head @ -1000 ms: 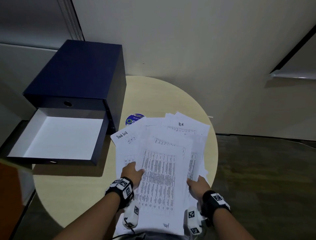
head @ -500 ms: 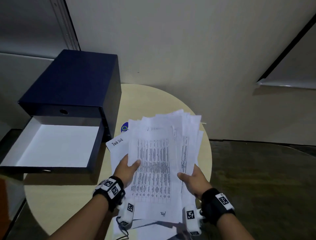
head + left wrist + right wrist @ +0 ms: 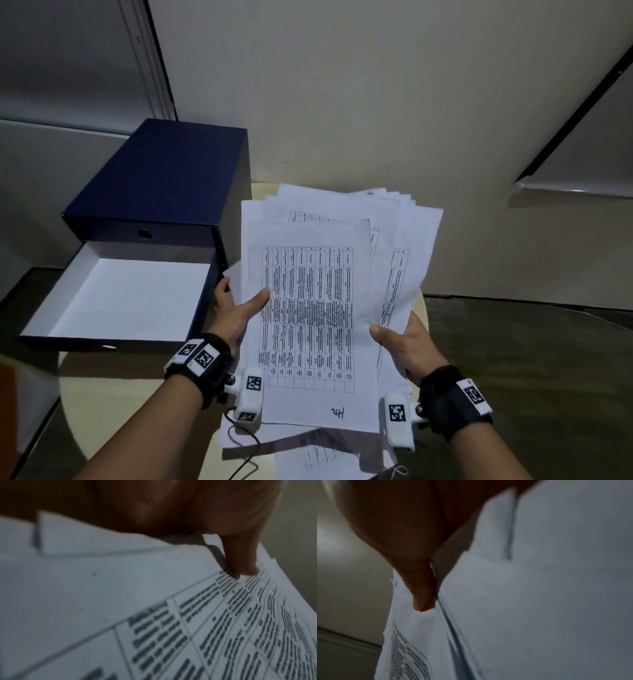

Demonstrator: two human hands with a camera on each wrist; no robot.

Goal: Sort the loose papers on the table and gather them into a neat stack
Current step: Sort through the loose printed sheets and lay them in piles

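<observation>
A fanned bundle of white printed papers (image 3: 318, 308) is held up off the round table, tilted toward me, its top sheet a dense table. My left hand (image 3: 236, 308) grips its left edge, thumb (image 3: 240, 561) pressed on the top sheet (image 3: 154, 601), fingers behind. Along the right edge my right hand (image 3: 400, 342) holds the papers (image 3: 539, 601), thumb (image 3: 421, 595) on the front. A few more sheets (image 3: 308, 448) lie flat on the table under the bundle.
A dark blue drawer box (image 3: 164, 181) stands at the left of the pale round table (image 3: 113, 411), its lower drawer (image 3: 126, 298) pulled out with a white inside. A wall stands right behind the table. Dark floor (image 3: 531, 359) lies to the right.
Both hands have lifted the spread papers off the table and raised them toward me, drawing the sheets closer together. A few sheets stayed on the table.
</observation>
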